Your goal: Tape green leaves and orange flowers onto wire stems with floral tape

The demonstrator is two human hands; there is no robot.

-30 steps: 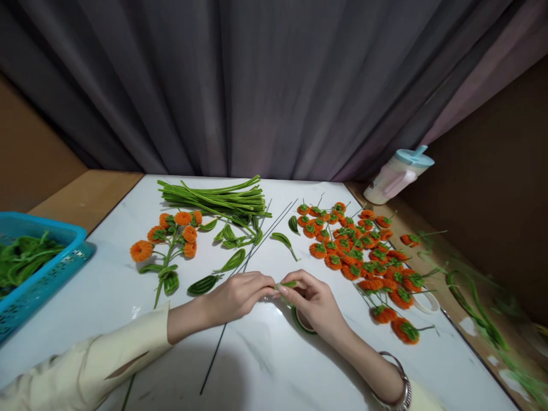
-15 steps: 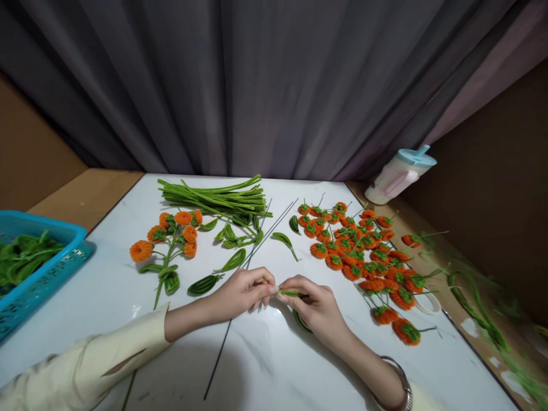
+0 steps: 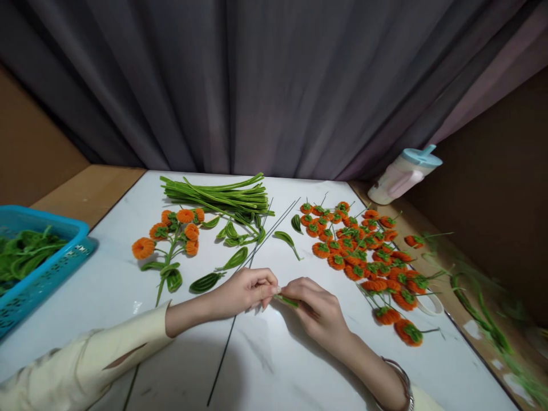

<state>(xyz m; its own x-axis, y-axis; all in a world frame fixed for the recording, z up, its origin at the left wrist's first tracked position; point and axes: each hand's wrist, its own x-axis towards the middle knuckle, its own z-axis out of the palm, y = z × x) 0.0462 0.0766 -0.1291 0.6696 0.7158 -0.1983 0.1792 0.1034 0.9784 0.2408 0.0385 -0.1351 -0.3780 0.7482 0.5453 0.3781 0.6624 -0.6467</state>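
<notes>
A small green piece [image 3: 287, 300] is pinched between the fingertips of the left hand [image 3: 248, 291] and the right hand [image 3: 320, 311]. Orange flowers [image 3: 355, 242] are spread beyond the right hand. Green stems [image 3: 218, 195] are piled beyond the left hand.

I can read no text, label, brand, number or sign; at my one o'clock, the pale plastic tumbler with a light-blue lid [image 3: 396, 178] bears a dark mark, too small to read.

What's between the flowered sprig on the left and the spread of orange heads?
Loose green leaves and thin dark wires lie between sprig and orange heads; head view.
</notes>
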